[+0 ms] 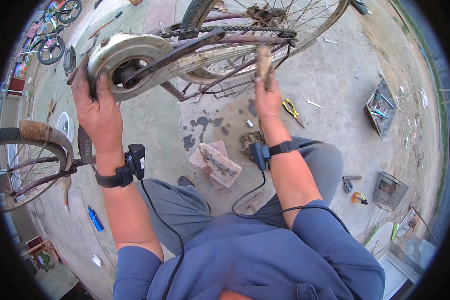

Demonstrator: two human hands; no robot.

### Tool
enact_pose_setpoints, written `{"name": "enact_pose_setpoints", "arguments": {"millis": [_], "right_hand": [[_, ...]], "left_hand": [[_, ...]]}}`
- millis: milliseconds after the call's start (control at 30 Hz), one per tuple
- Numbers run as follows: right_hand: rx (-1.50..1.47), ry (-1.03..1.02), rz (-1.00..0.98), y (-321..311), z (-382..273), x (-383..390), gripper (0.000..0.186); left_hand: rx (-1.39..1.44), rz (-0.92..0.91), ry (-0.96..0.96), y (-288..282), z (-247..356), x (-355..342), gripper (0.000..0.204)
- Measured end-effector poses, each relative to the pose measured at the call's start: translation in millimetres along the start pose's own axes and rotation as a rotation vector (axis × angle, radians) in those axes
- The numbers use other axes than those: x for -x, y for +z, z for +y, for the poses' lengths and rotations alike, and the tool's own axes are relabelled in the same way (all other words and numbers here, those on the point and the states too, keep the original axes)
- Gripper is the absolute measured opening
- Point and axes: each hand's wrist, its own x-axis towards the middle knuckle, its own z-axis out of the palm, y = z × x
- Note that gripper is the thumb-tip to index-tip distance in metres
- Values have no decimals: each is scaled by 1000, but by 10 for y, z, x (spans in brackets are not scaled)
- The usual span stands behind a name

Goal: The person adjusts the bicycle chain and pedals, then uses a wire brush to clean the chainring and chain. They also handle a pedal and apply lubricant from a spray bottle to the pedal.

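Near the middle, a pale reddish block (220, 165) lies on the concrete floor (152, 150), with yellow-handled pliers (292, 113) toward two o'clock. Toward ten, the left hand (101, 109) pinches the round end of the white chain guard (195, 63) between thumb and fingers. Toward one, the right hand's (268, 98) fingers close around a tan piece (263, 59), seemingly brush-like, beside the guard. Beyond, the bicycle's spoked wheel (323, 34) fills twelve to one.

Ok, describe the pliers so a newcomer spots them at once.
Find the big bicycle wheel at the top, then the right hand below it. On the ground just right of that hand lie the pliers; their yellow handles set them apart from the silver wrench beside them.
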Motion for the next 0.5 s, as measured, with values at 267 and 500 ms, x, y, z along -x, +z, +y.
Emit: {"name": "enact_pose_setpoints", "arguments": {"millis": [267,500], "right_hand": [[-586,165,-156,439,-257,293,68],[-431,-157,-196,667,-554,692,73]], "left_hand": [[-24,-9,-33,0,2,10,41],[7,-49,-83,-8,77,30,43]]}}
